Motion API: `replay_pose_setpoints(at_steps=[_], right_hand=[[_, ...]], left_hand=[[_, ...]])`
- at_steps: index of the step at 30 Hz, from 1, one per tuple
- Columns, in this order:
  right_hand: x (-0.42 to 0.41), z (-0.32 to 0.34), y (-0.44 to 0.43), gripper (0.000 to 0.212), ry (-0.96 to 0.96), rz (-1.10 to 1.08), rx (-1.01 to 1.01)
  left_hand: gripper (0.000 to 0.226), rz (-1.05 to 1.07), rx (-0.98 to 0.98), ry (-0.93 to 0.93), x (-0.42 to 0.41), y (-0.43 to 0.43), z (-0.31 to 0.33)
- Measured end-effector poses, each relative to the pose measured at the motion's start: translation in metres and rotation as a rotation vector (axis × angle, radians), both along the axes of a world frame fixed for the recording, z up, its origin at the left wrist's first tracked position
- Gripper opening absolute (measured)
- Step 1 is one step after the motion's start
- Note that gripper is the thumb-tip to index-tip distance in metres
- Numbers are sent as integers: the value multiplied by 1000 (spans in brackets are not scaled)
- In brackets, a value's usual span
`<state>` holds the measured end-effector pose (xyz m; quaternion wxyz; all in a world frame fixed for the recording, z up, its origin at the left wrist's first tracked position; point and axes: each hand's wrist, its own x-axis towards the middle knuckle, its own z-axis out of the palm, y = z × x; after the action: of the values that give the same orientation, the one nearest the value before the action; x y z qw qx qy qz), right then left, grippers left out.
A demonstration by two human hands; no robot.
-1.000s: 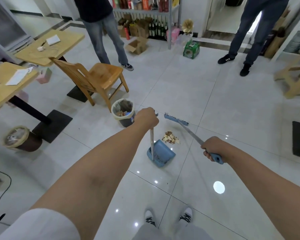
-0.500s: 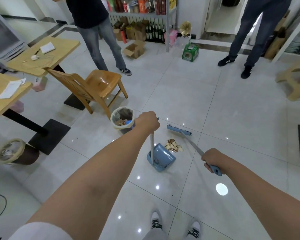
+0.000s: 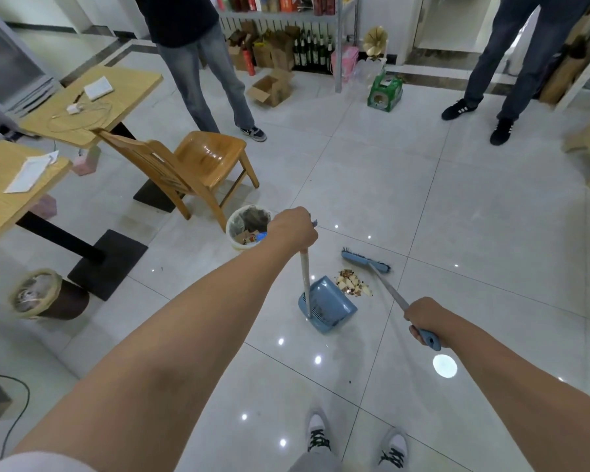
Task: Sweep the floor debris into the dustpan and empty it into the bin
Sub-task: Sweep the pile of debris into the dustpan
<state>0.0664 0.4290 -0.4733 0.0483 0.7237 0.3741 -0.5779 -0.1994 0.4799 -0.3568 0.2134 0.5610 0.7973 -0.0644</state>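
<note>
A blue dustpan (image 3: 327, 306) rests on the white tiles, its mouth facing a small pile of debris (image 3: 352, 286). My left hand (image 3: 295, 228) grips the top of the dustpan's upright pale handle. My right hand (image 3: 424, 320) holds the blue grip of the broom; the shaft slants down to the blue broom head (image 3: 365, 261), which sits on the floor just behind the debris. A small lined bin (image 3: 234, 229) with rubbish in it stands left of my left hand.
A wooden chair (image 3: 198, 166) and two wooden tables (image 3: 89, 107) stand at the left, with a second bin (image 3: 36, 294) by a table base. Two people stand at the back (image 3: 201, 73) and back right (image 3: 511, 63). Boxes and shelves line the far wall.
The view has shifted slightly. The broom head has moved a little closer to the debris pile; the dustpan and both hands keep their grips.
</note>
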Motion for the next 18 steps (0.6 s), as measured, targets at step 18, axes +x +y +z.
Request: replay_pose_setpoints(at_steps=[18], right_hand=[[-5,-8,-17,32,-143,199,44]], left_hand=[[31,-74,19,71,15,30,-9]])
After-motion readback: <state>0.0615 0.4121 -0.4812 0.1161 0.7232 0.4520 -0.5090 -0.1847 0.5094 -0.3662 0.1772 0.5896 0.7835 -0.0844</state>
